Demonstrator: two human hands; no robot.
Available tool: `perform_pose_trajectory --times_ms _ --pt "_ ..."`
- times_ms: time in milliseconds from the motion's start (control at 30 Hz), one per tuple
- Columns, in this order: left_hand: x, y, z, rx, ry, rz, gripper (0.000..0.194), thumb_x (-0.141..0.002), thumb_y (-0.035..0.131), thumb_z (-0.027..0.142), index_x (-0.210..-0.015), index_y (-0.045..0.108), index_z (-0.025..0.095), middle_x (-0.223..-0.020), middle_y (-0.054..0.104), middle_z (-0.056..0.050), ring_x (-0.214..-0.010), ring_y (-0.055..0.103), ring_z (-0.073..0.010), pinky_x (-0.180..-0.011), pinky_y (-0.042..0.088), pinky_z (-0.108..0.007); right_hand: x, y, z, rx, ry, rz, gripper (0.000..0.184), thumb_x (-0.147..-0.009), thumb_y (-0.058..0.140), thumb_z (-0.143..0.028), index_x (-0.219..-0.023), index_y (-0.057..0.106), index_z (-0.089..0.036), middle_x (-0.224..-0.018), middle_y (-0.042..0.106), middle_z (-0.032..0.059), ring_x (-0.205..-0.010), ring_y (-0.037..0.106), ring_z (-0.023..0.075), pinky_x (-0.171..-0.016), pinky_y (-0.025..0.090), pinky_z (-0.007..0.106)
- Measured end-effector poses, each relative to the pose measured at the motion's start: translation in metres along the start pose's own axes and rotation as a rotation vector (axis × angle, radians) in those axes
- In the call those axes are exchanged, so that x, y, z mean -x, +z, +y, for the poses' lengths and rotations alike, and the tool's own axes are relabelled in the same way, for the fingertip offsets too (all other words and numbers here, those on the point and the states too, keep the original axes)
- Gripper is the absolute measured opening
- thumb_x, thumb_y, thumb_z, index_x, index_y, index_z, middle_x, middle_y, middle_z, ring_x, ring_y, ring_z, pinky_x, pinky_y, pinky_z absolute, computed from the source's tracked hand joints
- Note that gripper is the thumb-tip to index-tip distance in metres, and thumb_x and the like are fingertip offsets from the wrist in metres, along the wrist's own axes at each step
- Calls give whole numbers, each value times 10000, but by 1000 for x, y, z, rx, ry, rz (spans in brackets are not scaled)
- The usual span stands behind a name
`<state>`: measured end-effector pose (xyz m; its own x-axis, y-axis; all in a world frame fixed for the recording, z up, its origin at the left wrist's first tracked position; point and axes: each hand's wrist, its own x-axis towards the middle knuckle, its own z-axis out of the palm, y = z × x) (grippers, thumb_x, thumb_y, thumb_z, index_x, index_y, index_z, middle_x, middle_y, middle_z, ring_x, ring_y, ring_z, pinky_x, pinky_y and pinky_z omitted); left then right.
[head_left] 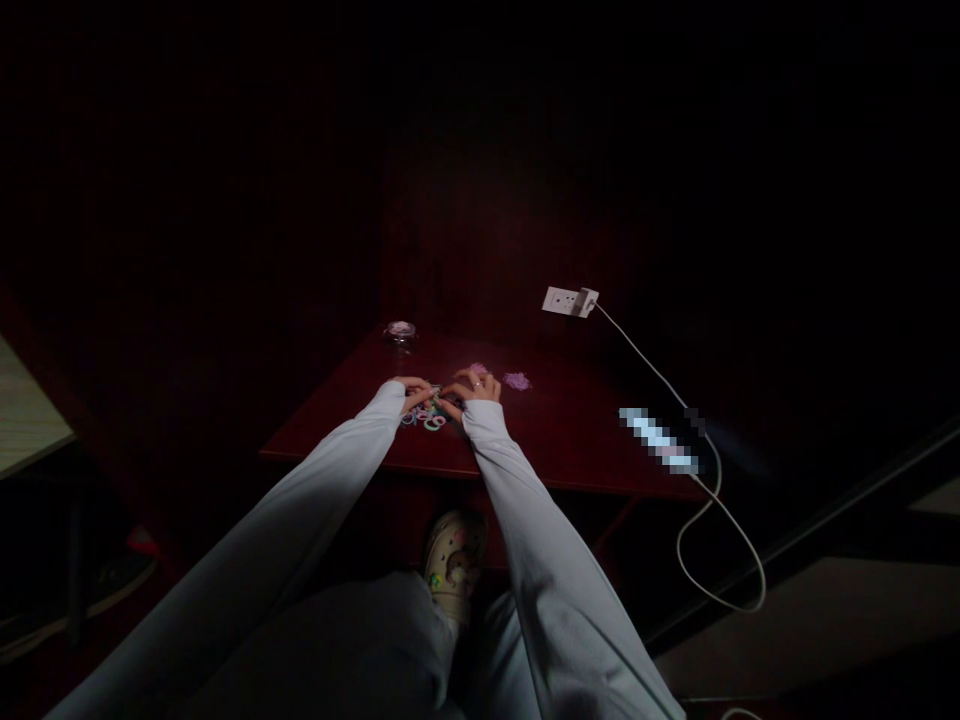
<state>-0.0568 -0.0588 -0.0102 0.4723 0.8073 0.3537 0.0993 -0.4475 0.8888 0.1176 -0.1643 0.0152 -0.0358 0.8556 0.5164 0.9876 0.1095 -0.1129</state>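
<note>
A small heap of coloured hair ties [433,423], pale green, pink and blue, lies near the front of the dark red table. My left hand [415,392] reaches in from the left, its fingers drawn together at the heap; what they pinch is too small to make out. Over the heap's right side is my right hand [474,388], with a ring on one finger. Its fingers are bent and spread, thumb and forefinger apart around the hair ties. Behind it sits a pink bundle [478,369], partly covered by the fingers. A purple bundle [517,381] lies just right of that hand.
A clear round jar [400,332] stands at the table's [570,440] back left. On the right edge lies a blurred-out bright device [658,440]. Its white cable [637,346] loops past the edge up to a charger [585,302] in the wall socket [559,300].
</note>
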Motion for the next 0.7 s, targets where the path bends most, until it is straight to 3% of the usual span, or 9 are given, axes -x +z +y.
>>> perform_pose_trajectory --times_ms 333,400,567,633,700 --pt "2 2 0 30 -35 49 517 -680 821 721 -694 764 207 -601 761 -55 -492 630 -176 -471 436 -263 3 5 5 -17 26 85 244 -1076 633 -455 -1117 859 -369 -1413 683 19 -1271 462 286 -1086 330 419" --pt "2 2 0 46 -26 76 552 -686 793 757 -679 750 206 -616 764 -61 -544 672 -196 -522 482 -277 1 8 14 -32 125 139 246 -1068 635 -451 -1103 861 -360 -1408 683 37 -1263 469 296 -1075 335 440" --pt "2 -2 4 69 -33 95 553 -714 771 767 -665 717 219 -632 758 -56 -646 725 -226 -622 548 -296 1 13 39 -103 567 413 334 -1043 589 -485 -976 861 -303 -1303 712 111 -1191 485 340 -1013 354 519" --pt "3 -3 6 61 -27 92 534 -745 768 739 -640 692 220 -666 772 -65 -691 743 -235 -661 571 -303 3 11 44 -135 688 424 329 -1018 598 -476 -934 856 -291 -1255 732 126 -1183 484 357 -1000 352 544" --pt "5 -3 8 62 -13 93 519 -772 768 710 -626 673 220 -684 779 -69 -723 754 -241 -695 586 -308 4 8 45 -145 742 354 288 -991 621 -443 -935 858 -290 -1248 744 123 -1205 486 367 -1002 348 547"
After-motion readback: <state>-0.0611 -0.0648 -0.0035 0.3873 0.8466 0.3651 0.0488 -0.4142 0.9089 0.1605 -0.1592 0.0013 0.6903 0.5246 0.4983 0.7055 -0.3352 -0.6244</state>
